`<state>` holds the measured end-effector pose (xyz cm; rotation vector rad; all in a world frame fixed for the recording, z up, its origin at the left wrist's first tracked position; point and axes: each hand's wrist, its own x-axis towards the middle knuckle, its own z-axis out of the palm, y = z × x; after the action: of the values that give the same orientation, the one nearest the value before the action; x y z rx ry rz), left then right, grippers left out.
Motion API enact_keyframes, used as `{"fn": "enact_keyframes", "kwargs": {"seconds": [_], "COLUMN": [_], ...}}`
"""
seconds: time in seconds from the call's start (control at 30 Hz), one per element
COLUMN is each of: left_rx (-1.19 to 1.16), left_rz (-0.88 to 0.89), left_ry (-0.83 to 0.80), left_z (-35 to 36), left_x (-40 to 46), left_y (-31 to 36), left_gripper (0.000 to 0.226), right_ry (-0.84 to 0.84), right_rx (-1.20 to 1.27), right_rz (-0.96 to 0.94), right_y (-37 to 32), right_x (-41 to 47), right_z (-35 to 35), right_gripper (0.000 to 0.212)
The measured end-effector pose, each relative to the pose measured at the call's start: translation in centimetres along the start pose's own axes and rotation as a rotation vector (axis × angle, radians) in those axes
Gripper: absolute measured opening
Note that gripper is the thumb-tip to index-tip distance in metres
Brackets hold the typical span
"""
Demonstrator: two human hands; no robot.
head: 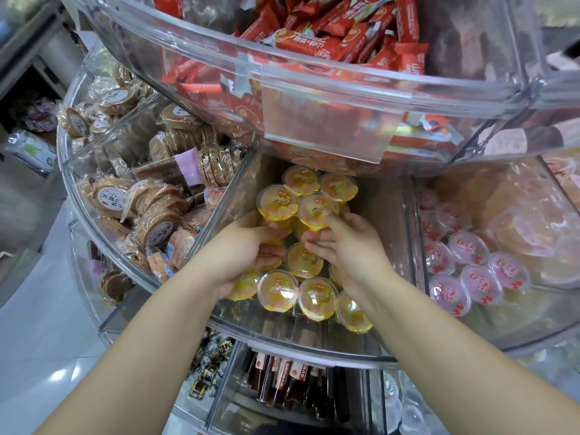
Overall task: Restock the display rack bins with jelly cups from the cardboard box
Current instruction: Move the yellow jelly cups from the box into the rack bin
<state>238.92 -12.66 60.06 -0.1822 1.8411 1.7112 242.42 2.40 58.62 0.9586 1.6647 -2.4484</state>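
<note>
A single wide-angle view looks from the person's head forward and steeply down onto a tiered clear display rack (314, 89), close enough that its bins fill the frame. Both forearms reach in from the bottom edge toward the middle bin (282, 334), and straight lines bow near the borders.

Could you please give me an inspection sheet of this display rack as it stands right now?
Surface: clear tiered rack; middle bin open at the top, partly filled.
Job's things: yellow jelly cups piled in the middle bin; cardboard box not in view.
Clutter: pink jelly cups in the bin to the right; wrapped round cakes to the left; red packets in the tier above; dark sticks below.
Grippers: left hand and right hand both in the middle bin among the cups; right fingertips touch a cup.
Cables: nothing seen.
Surroundings: pale glossy floor at left.
</note>
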Motion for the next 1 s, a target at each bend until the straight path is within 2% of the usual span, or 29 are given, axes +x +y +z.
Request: {"fn": "enact_keyframes", "kwargs": {"seconds": [0.2,0.3,0.4,0.5,0.6,0.7,0.83,1.0], "left_rx": [0.039,-0.03,-0.109,-0.198,-0.278,-0.378,-0.545,-0.603], "left_rz": [0.16,0.305,0.433,0.453,0.357,0.171,-0.12,-0.395], "left_ry": [0.058,0.146,0.319,0.527,0.738,0.956,1.191,1.247], "left_z": [-0.4,-0.7,-1.6,-2.7,-3.5,-3.6,-2.2,0.0], "left_x": [-3.7,-6.6,-9.5,-12.8,-16.6,-20.8,-24.7,-24.9], "left_y": [-0.2,-1.0,-2.7,-5.8,-11.0,-18.7,-31.3,-47.1], "left_gripper": [0.034,0.024,0.024,0.028,0.029,0.025,0.022,0.021], "right_ry": [-0.034,-0.126,-0.323,-0.612,-0.854,-0.966,-1.029,-0.978], "right_rx": [-0.012,-0.088,-0.187,-0.267,-0.358,-0.535,-0.797,-1.273], "right_rz": [0.121,0.091,0.024,0.02,0.059,0.169,0.27,0.361], "right_y": [-0.5,-0.6,-0.8,0.3,3.7,10.1,22.2,39.6], "right_x": [-2.9,-5.7,-8.6,-11.6,-14.0,-15.8,-17.1,-13.4], "right_z": [-1.0,-0.8,0.6,2.8,5.1,5.8,4.1,-2.3], "right_gripper": [0.013,0.008,0.006,0.01,0.013,0.014,0.021,0.016]}}
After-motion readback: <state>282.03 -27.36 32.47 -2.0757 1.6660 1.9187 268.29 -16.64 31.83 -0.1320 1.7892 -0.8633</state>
